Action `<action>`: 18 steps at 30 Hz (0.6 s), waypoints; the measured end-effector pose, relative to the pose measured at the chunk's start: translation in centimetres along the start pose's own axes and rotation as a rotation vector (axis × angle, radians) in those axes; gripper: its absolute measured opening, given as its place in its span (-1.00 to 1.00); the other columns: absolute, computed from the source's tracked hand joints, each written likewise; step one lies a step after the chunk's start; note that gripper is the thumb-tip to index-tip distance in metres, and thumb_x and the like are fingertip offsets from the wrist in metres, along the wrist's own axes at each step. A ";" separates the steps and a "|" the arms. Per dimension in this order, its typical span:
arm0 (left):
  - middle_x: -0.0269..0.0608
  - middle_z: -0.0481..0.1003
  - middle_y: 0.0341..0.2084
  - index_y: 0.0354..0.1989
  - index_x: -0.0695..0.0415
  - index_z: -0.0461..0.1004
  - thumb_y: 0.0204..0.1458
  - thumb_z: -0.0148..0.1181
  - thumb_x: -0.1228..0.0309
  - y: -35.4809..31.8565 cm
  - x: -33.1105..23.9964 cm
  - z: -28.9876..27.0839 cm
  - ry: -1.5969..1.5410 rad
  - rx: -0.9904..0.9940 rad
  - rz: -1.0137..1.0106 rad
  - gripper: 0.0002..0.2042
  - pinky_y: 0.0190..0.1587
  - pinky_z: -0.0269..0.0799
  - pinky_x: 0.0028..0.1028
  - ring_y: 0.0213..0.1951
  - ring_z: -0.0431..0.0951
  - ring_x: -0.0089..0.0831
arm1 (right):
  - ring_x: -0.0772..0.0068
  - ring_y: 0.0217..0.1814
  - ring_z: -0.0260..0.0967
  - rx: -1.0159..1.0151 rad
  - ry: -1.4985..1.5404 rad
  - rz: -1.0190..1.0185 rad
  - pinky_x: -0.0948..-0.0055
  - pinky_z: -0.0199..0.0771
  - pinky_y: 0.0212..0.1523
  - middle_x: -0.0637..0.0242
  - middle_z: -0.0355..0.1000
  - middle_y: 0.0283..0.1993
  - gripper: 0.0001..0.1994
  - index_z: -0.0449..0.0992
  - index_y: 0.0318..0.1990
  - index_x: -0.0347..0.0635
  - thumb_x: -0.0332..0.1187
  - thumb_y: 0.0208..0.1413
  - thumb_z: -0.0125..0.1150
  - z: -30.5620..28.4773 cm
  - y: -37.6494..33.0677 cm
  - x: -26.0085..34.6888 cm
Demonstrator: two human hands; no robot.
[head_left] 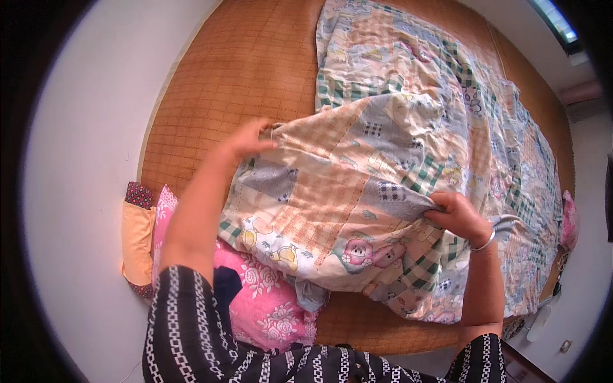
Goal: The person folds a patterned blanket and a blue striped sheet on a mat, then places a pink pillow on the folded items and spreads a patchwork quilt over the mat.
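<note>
Left hand (248,140): grasping multicoloured patchwork cloth quilt (319,210)
Right hand (462,218): grasping it
Quilt: rumpled, toward right edge of brown gridded mat (242,70)

Patchwork-print quilt (325,217), peach check, grey-blue and green-white gingham with cartoon animals, was creased, partly doubled over, was pinched in left hand (249,139) and right hand (458,216), spanned between both grips, lay rumpled beyond and right of them.

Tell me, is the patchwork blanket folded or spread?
Mostly spread: the patchwork blanket covers much of the brown mat, partly lifted by both hands.
</note>
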State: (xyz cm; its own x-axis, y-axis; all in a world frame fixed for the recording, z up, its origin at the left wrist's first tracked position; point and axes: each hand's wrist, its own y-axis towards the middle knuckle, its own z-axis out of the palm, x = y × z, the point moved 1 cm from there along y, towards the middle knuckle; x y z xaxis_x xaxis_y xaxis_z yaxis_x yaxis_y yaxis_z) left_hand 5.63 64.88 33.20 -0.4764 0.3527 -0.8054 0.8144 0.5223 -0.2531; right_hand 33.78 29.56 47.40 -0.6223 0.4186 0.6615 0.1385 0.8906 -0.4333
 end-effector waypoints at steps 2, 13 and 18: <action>-0.02 0.45 -0.31 -0.17 0.28 0.36 -0.13 0.14 0.29 -0.3 4.8 1.8 0.097 -0.427 -0.026 -0.63 -0.20 0.36 -0.35 -0.24 0.44 -0.29 | 0.29 -0.54 0.25 -0.030 -0.009 -0.006 0.35 0.23 -0.46 0.11 0.26 -0.60 -0.83 0.38 -0.45 -0.29 -0.42 -0.22 0.17 1.2 1.4 -1.2; 0.07 0.46 -0.33 -0.25 0.24 0.40 -0.26 0.23 0.18 -9.3 7.4 5.7 0.082 -0.240 -0.416 -0.57 -0.18 0.34 -0.27 -0.23 0.46 -0.08 | 0.08 -0.24 0.38 -0.674 -0.048 -0.265 0.29 0.36 -0.22 0.09 0.41 -0.25 -0.78 0.42 -0.25 -0.23 -0.35 -0.07 0.07 4.6 25.2 5.0; 0.12 0.45 -0.37 -0.33 0.23 0.41 -0.19 0.17 0.20 -10.6 7.0 6.7 0.090 -0.124 -0.393 -0.65 -0.20 0.33 -0.21 -0.25 0.44 -0.01 | 0.08 -0.13 0.37 -0.215 -0.565 0.276 0.29 0.32 -0.10 0.03 0.41 -0.19 -0.65 0.43 -0.19 -0.29 -0.24 -0.11 0.06 9.7 34.6 2.1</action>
State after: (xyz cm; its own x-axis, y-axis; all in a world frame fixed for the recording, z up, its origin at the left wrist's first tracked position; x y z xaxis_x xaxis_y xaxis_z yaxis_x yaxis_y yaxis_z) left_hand -4.14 56.59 26.61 -0.7745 0.1715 -0.6088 0.5214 0.7180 -0.4611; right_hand 29.80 59.55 27.89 -0.8421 0.5308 0.0956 0.4649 0.8042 -0.3703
